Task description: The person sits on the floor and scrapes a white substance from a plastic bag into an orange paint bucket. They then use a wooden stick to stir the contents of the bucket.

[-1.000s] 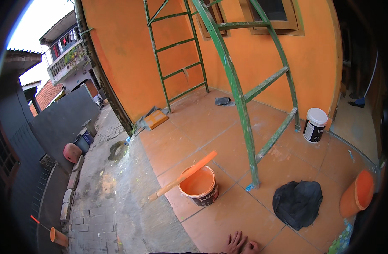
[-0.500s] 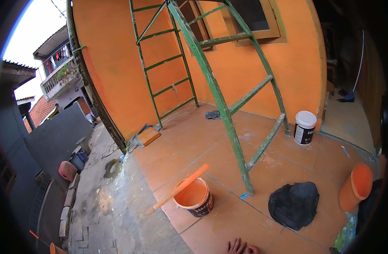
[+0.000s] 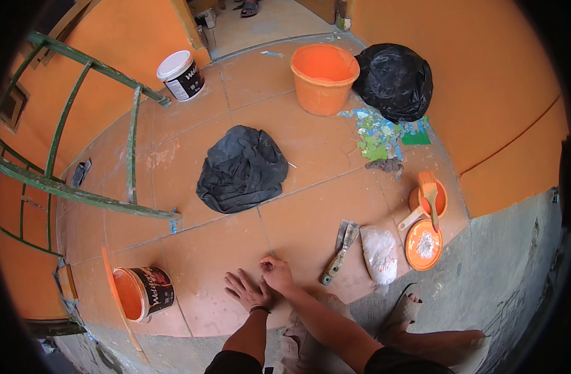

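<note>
My left hand [image 3: 248, 292] lies flat on the brown floor tiles [image 3: 204, 305], fingers spread and nothing in it. Close beside it, my right hand [image 3: 277, 274] has its fingers curled together; anything inside them is hidden. To the right of my hands lie putty knives [image 3: 339, 252], one across the other, and a clear plastic bag of white powder [image 3: 380, 254]. A paint bucket [image 3: 156, 290] stands on the left, its inside orange, with an orange paint-coated stick [image 3: 115, 290] across its mouth. Ahead of my hands sits a crumpled black cloth [image 3: 243, 169].
A green ladder [image 3: 80, 193] stands at left. Farther off are a white-lidded paint bucket [image 3: 181, 76], an orange pail [image 3: 324, 87] and a black plastic bag [image 3: 394, 81]. On the right, a paintbrush [image 3: 428, 193] rests over an orange dipper [image 3: 442, 198], near an orange lid [image 3: 423, 244] holding white powder.
My view has swung right and down, bringing both forearms, the putty knives, the powder bag and the dipper into sight. The paint bucket and ladder now appear farther left.
</note>
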Available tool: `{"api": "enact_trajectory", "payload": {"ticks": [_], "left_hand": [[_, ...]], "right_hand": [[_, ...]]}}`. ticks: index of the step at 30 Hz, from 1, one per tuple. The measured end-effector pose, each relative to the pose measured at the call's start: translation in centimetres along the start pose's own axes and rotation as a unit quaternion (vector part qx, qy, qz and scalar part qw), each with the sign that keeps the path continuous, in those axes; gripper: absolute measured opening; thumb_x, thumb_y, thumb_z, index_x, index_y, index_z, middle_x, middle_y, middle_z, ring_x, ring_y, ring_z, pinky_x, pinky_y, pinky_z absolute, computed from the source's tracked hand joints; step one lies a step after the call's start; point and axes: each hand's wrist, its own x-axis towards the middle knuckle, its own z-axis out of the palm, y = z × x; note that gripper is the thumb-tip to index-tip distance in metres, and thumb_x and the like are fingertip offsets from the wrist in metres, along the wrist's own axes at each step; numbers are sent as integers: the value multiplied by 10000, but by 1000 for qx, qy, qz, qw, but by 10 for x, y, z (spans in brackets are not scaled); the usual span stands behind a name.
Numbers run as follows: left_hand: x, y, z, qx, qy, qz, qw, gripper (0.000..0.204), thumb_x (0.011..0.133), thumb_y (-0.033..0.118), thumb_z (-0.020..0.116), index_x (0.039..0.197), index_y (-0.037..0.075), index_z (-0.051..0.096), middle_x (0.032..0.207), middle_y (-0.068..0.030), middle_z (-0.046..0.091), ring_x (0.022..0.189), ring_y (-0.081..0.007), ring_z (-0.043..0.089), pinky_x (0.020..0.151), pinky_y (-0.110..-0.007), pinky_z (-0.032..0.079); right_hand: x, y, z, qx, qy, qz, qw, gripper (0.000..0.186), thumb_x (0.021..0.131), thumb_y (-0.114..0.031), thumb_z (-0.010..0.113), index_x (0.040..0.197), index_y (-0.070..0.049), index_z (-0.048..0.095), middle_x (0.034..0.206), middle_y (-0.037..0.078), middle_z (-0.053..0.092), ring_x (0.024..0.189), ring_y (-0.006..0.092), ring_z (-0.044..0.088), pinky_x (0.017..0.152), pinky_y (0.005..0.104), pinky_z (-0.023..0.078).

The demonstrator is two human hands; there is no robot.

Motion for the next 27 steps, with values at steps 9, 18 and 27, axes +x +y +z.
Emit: {"api": "enact_trajectory", "payload": {"ticks": [9, 18, 27], "left_hand": [[-14, 38, 22, 27, 29, 28, 999, 774, 865, 543, 431, 1436, 51, 253, 1499, -260, 129, 1403, -400, 80, 1092, -592, 27], [-2, 51, 26, 50, 19, 11, 998, 762, 855, 494, 456, 1428, 28, 265, 1503, -242, 135, 1407, -380, 74, 1110, -549, 42], [44, 47, 17, 37, -10, 4, 999, 798, 824, 481, 484, 1428, 21, 239, 1501, -268, 102, 1408, -397, 41, 1103, -564, 12]], "right_hand": [[10, 14, -54, 152, 65, 25, 986, 92, 837, -101, 633, 911, -53, 657, 778, 38, 663, 663, 117, 607, 594, 268, 506], [143, -63, -195, 433, 89, 139, 886, 108, 854, -130, 610, 932, -56, 617, 735, 7, 598, 639, 83, 554, 503, 228, 428], [339, -125, -264, 429, 161, 47, 888, 174, 844, -135, 623, 972, -22, 590, 838, 59, 603, 717, 135, 576, 582, 261, 478]]}}
